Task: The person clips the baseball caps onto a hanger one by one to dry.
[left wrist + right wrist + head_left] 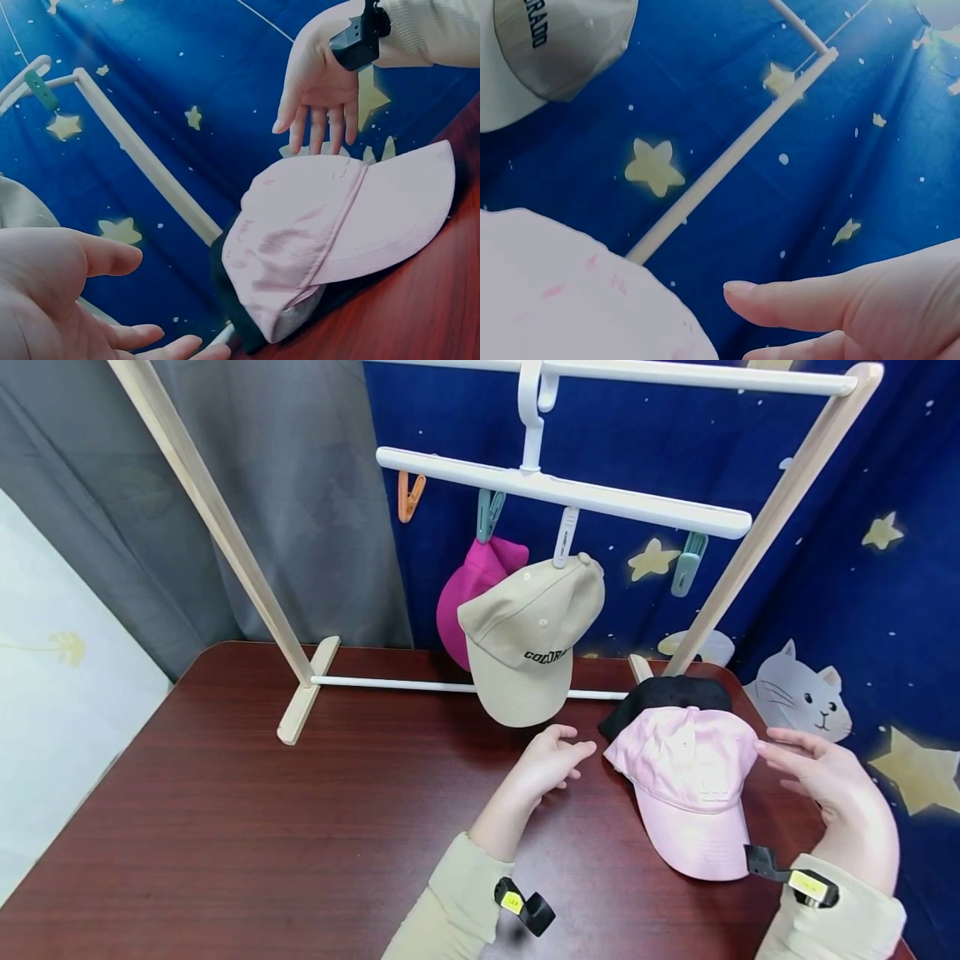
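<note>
A pink baseball cap (693, 777) lies on the table, partly over a black cap (660, 695). My right hand (832, 772) is at the pink cap's right side, fingers extended, its fingertips right at the crown's edge in the head view. To the cap's left, my left hand (546, 762) hovers with relaxed fingers, holding nothing. Just above it a beige cap (536, 635) with dark lettering hangs from a white clothespin (566, 537). Behind that hangs a magenta cap (465, 597), held by a teal clothespin (489, 516) and partly hidden.
A white hanger (562, 491) hangs from the rack's top bar (675, 375). An orange clothespin (408, 497) and another teal clothespin (689, 564) dangle from it. Wooden posts (225, 527) stand on the dark red table (262, 827). A starry blue curtain (840, 585) lies behind.
</note>
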The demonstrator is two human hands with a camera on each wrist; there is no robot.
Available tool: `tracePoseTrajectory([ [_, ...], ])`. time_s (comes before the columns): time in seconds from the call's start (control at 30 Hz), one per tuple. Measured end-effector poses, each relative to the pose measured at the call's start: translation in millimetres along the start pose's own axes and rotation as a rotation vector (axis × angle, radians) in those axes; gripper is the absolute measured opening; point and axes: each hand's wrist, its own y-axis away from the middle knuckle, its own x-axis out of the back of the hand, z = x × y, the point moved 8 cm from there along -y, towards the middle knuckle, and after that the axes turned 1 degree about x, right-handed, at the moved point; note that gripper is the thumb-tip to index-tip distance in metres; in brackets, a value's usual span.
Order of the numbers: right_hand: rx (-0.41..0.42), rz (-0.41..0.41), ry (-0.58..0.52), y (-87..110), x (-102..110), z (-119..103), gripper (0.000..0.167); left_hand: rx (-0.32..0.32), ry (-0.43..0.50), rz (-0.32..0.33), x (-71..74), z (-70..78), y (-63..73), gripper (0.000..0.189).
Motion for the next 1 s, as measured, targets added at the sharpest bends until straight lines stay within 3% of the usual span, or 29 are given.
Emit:
tracePoseTrajectory([
  [0.2,-0.002,-0.042,0.074,-4.2,-2.4,5.8,0.078,0.028,0.008,0.01,-8.2,-7.2,-3.5,0.051],
  [0.47,-0.06,-0.079,0.056,-9.8,-5.3,19.4,0.082,0.067,-0.039,0.014,-24.0,-14.2,-2.9,0.048],
  [1.0,0.009,-0.251,0.117,-16.0,-18.5,34.5,0.078,0.114,-0.032,-0.029,-56.2,-25.4,5.2,0.046],
])
